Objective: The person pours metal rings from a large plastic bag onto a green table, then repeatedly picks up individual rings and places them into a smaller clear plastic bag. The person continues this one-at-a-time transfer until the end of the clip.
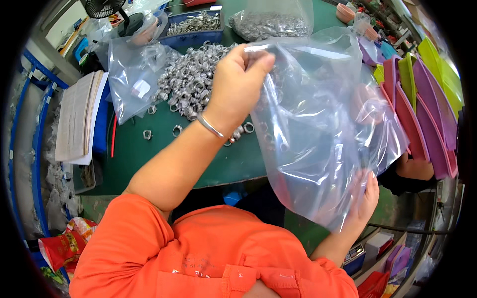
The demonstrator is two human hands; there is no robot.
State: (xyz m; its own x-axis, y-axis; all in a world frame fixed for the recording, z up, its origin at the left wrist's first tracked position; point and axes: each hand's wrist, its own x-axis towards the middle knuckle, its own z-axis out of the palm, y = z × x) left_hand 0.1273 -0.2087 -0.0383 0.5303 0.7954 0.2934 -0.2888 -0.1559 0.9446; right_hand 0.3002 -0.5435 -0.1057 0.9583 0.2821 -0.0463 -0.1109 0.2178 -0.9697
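Main item: a large, clear, limp plastic bag (318, 129), raised in front of the person, partly above the green tabletop (223, 164) and partly past its front edge. No contents can be made out inside.

Hands: left hand (238, 84) closed, pinching the bag's upper left edge between thumb and fingers. Right hand (366, 196) at the bag's lower right side, partly behind the film, fingers pointing up; cannot tell whether it grips or only supports.

Surroundings: beyond the left forearm, a heap of small silver-grey metal rings (194, 74), with a few loose metal rings (147, 134) nearer the front edge. Left of the heap, a second, crumpled clear plastic bag (131, 79). Behind, a blue plastic bin (196, 37) of metal parts and a clear bag filled with metal pieces (271, 25). Right: nested purple, pink and lime plastic trays (422, 99).

Risks (judgement): slick film could slide out of the left pinch, letting the bag collapse. A swinging lower edge might catch loose rings and drag them off the front edge. Ring rims, if sharp, could nick the film.

Writing: printed paper sheets (79, 114) stand at far left, text too small to read. A red packet (62, 251) at lower left bears yellow print, not transcribed. No label seen on the held bag.
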